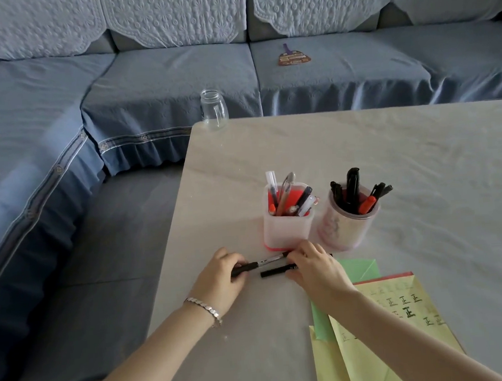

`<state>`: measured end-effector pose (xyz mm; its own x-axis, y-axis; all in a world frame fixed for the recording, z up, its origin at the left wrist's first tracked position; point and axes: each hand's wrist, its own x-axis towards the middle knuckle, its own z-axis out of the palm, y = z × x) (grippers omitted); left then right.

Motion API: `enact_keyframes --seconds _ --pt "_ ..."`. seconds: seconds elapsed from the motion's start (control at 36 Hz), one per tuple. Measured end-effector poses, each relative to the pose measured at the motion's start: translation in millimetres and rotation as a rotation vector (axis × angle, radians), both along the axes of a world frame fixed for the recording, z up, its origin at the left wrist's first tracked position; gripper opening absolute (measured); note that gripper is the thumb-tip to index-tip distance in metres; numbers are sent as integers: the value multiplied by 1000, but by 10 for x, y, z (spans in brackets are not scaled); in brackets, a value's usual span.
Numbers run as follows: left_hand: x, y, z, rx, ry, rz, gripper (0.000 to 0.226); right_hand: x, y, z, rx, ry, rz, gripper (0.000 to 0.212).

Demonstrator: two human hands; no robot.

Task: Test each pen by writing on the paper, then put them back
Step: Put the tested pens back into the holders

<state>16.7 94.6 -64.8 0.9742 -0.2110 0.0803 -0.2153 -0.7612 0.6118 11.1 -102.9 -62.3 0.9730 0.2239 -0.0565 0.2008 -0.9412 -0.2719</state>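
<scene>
My left hand (220,278) grips the dark end of a black-and-silver pen (261,262) that lies across the table in front of the holders. My right hand (314,265) pinches the pen's other end, and its fingers cover the tip. A second black pen (277,270) lies flat on the table just below, its right end under my right hand. Behind them stand a square white holder with a red base (287,232) and a round pale holder (347,227), both with several pens. Yellow paper (403,313) with written marks lies at the right.
Green paper (359,269) sticks out from under the yellow sheets. A clear glass jar (214,109) stands at the table's far left corner. The grey table (391,155) ends at the left beside a blue sofa (160,86), where a small fan-shaped object (293,57) lies.
</scene>
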Motion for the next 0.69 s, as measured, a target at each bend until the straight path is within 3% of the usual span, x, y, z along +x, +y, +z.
enact_keyframes --seconds 0.08,0.14,0.28,0.33,0.42,0.53,0.69 --pt "-120 37 144 -242 -22 148 20 4 -32 13 -26 -21 91 27" --pt "-190 30 283 -444 -36 241 24 -22 -46 49 38 -146 156 19" --pt "-265 -100 753 -893 -147 247 14 -185 -188 379 364 -363 103 20" --pt "-261 -179 928 -974 -202 189 11 -255 -303 591 530 -370 6 3" --pt "-193 -304 1112 -928 -301 107 11 -301 -481 841 757 -355 -131 23" --pt "-19 -466 1233 -529 -448 41 14 -266 -674 1128 1042 -475 -242 44" --pt "192 -661 1215 -112 -347 -17 22 -137 -831 1276 1118 -642 -178 65"
